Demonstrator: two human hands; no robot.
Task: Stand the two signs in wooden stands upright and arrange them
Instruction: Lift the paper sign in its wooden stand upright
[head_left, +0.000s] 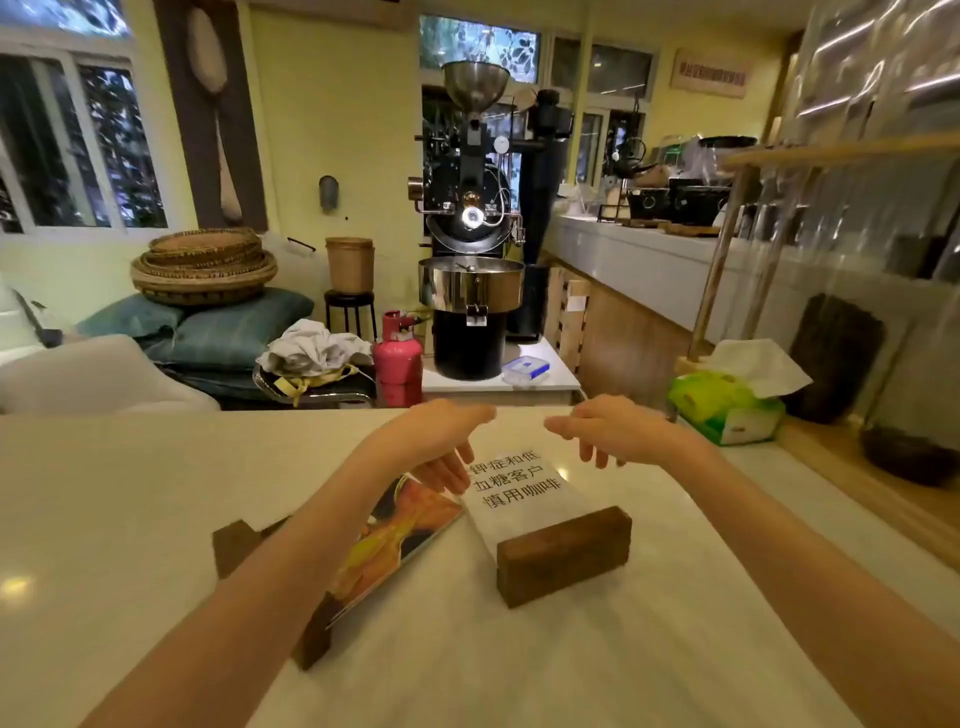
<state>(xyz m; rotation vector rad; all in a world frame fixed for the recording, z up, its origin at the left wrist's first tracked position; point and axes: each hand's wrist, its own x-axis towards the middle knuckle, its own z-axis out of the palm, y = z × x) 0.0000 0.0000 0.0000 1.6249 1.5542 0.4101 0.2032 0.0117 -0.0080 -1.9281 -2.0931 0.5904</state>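
Note:
Two signs lie flat on the pale counter (130, 493). The white text sign (519, 488) sits in a dark wooden stand (563, 553) with its block end nearest me. To its left lies a colourful picture sign (400, 530), whose wooden stand (236, 543) is partly hidden under my left forearm. My left hand (441, 447) hovers over the far end of both signs, fingers spread and pointing down. My right hand (613, 431) hovers just beyond the text sign's far right corner, fingers apart. Neither hand holds anything.
A green tissue pack (727, 410) stands at the counter's right edge. Beyond the counter are a pink gas cylinder (397, 358), a black coffee roaster (470, 260), a blue-lidded box (525, 370), cushions and stacked baskets (202, 267). A long bar runs along the right.

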